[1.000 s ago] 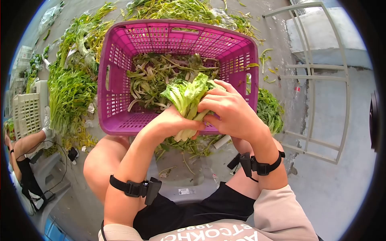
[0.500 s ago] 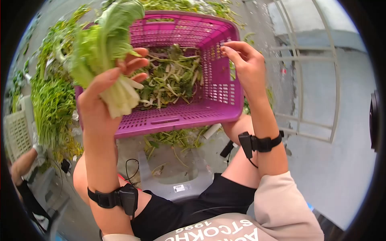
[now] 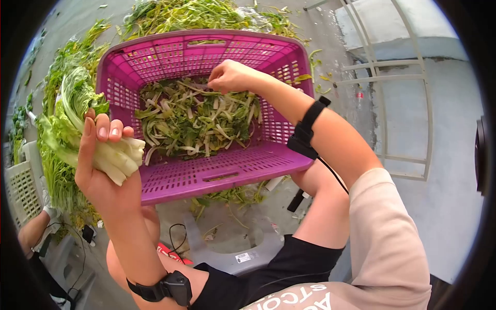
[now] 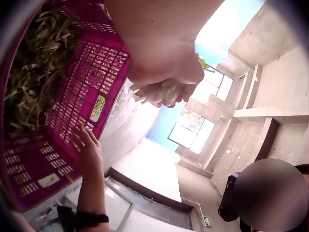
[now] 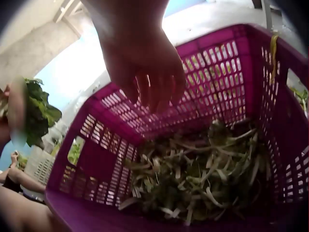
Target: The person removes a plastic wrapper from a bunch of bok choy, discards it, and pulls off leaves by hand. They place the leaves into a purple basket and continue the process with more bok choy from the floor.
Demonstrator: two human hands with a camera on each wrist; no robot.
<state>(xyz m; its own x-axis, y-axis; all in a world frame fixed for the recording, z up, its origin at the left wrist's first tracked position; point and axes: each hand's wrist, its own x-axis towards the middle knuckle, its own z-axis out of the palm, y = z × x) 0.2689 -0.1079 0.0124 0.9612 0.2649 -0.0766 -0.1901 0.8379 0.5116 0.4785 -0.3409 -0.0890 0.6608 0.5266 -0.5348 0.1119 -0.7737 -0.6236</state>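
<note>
My left hand [image 3: 111, 188] grips a head of lettuce [image 3: 121, 157] by its pale base at the basket's left side. The leafy end leans away up and left, and in the left wrist view only the pale stalk ends [image 4: 166, 92] show much under the hand. Over the purple basket [image 3: 178, 188], my right hand [image 3: 232, 77] hangs near the far side with its fingers pointing down. Seen from the right wrist, those loose fingers [image 5: 153, 92] hold nothing. Wilted leaf and stalk scraps [image 3: 196, 126] cover the basket's bottom below.
Piled greens [image 3: 62, 170] lie on the floor left of the basket, with more greens [image 3: 181, 18] behind it. A pale crate [image 3: 23, 188] and another person's arm [image 3: 33, 232] are at far left. A metal frame [image 3: 380, 77] stands at right.
Both hands were together on the lettuce; then they parted. My left hand has carried it left, lowering it beside the basket. My right hand has swung from the right side over the basket.
</note>
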